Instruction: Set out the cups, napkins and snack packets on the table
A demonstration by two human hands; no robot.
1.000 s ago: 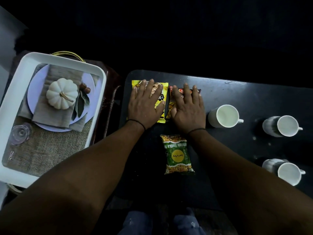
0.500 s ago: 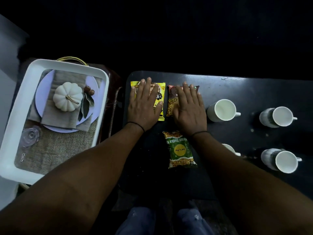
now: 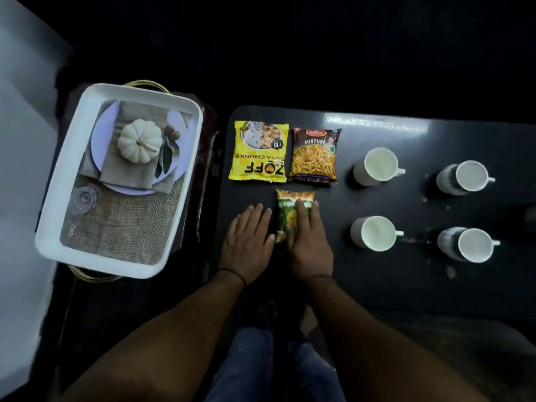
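Note:
On the black table (image 3: 377, 134) a yellow snack packet (image 3: 259, 155) and a dark "Mixture" packet (image 3: 315, 155) lie side by side at the far left. Nearer me lies a green packet (image 3: 285, 216). My right hand (image 3: 309, 242) rests flat on its right part, fingers spread. Just left of it my left hand (image 3: 249, 245) lies flat on the table, its thumb touching the packet's edge. Several white cups stand to the right, among them a far cup (image 3: 377, 166) and a near cup (image 3: 374, 233). Folded grey napkins (image 3: 130, 169) lie in the white tray (image 3: 185, 181).
The white tray sits on a dark stand left of the table. It holds a pale plate (image 3: 98, 140), a white pumpkin ornament (image 3: 139, 144), a clear glass (image 3: 82, 197) and burlap (image 3: 127, 227). My legs show below the table's near edge.
Both hands left the yellow and Mixture packets and drew back toward me. The right hand now rests on the green packet and the left beside it. The view widened.

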